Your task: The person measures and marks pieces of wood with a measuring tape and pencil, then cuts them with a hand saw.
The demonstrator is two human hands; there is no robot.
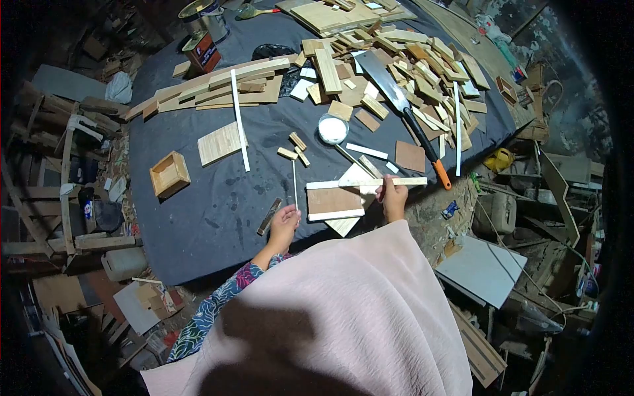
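Head view: handsaw [395, 96] and wood scraps [428, 88] lie beyond the right hand [395, 198].

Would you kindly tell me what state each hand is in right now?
Left hand: closed, holding a thin stick.
Right hand: closed, holding a wooden strip.

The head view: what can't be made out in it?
In the head view:
Right forearm: hidden by the pale cloth.
Part of the wood strip: behind the right hand.
Middle of the pale board: covered by the brown panel.
Bottom of the wood heap: under its upper pieces.
Print on the red can: too small to read.
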